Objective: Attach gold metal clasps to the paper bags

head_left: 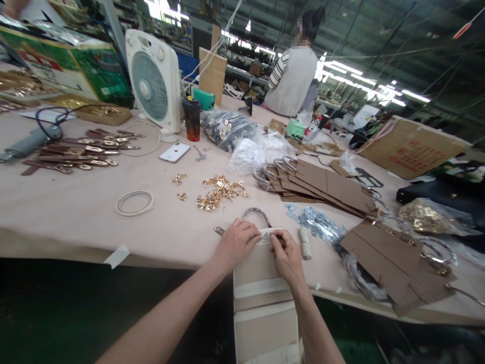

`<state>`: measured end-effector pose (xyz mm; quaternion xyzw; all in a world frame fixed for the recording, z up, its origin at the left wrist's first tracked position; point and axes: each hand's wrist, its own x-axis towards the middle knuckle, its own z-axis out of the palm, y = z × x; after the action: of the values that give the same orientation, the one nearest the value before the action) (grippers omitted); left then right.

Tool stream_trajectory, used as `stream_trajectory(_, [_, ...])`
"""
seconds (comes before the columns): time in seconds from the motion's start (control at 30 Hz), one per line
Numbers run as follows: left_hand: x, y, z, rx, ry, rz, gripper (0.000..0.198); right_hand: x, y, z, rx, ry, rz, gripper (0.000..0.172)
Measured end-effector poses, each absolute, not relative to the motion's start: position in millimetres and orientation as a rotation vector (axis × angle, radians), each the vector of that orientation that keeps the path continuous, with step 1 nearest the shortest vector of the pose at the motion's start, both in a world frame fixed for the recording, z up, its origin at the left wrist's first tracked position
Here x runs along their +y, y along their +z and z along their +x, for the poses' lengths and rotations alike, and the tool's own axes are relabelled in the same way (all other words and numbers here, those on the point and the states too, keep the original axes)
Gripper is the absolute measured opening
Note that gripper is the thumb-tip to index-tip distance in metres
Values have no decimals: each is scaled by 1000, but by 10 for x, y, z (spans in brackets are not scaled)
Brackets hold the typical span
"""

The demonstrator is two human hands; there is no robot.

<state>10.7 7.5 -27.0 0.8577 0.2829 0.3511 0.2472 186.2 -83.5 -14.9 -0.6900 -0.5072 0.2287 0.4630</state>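
Observation:
A long beige bag panel (261,298) lies over the table's front edge and hangs down toward me. A looped handle (257,211) in clear wrap stands out beyond its far end. My left hand (239,238) rests on the panel's upper left edge, fingers bent and pressed against it. At the upper right edge, my right hand (286,250) is closed in a pinch between thumb and forefinger; what sits in the pinch is too small to make out. Between the fingertips shows a small greyish patch. A strap end with a metal fitting (219,230) lies left of my left hand.
Gold-coloured fittings (222,192) lie beyond my hands, flat silvery plates (318,222) to the right. Brown bag panels (326,184) are stacked at right. A tape roll (135,203), phone (175,152), tumbler (191,119) and fan (153,81) stand leftward. A person (293,71) is behind.

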Motion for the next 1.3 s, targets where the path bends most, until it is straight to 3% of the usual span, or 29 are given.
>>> stream_trajectory(0.53, [29, -174, 163, 869, 780, 2424, 26, -845, -302, 1773, -1225, 362, -1700, 19])
stream_trajectory(0.77, [49, -144, 103, 753, 857, 2328, 17, -881, -202, 1876, -1034, 611, -1576, 26])
stream_trajectory(0.93, [37, -137, 75, 743, 843, 2348, 42, -854, 42, 2051, -1274, 689, -1548, 21])
stream_trajectory(1.3, [53, -226, 106, 746, 896, 2341, 44, -672, -32, 2039, -1498, 636, -1636, 12])
